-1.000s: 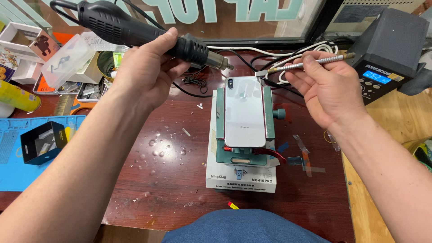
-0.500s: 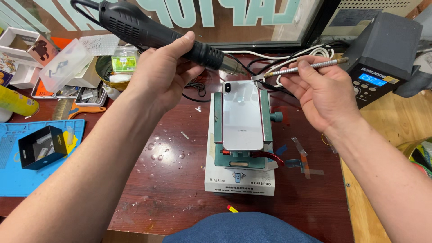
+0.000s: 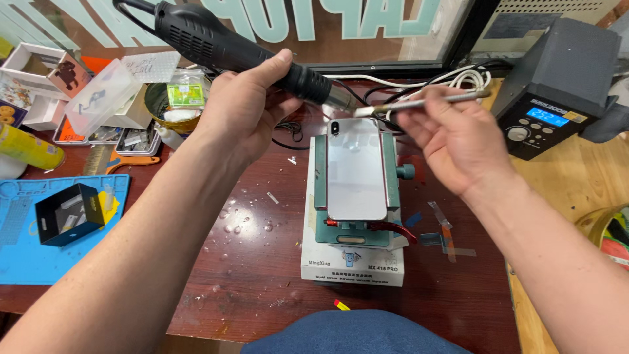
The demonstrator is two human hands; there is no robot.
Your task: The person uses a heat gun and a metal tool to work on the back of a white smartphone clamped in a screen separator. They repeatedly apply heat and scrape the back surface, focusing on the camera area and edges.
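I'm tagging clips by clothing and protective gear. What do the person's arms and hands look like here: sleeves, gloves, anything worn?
Both forearms are bare up to the frame edge, with no sleeves in view. The left hand and right hand wear no gloves. No watch, wristband or ring shows on the sides facing the camera. No cables or straps are attached to either arm.

The heat gun (image 3: pixel 229 49) in my left hand (image 3: pixel 246 111) is matt black plastic, ribbed along the body, with a dull metal nozzle, and the thin tool (image 3: pixel 419 103) in my right hand (image 3: pixel 458 141) looks like brushed metal. The phone (image 3: pixel 356 169) has a glossy white glass back that mirrors the light, clamped in a green painted metal holder (image 3: pixel 357 229) on a white cardboard box (image 3: pixel 352 265). The table (image 3: pixel 262 275) is dark red-brown wood, scuffed and speckled, beside a matt blue rubbery mat (image 3: pixel 39 269).
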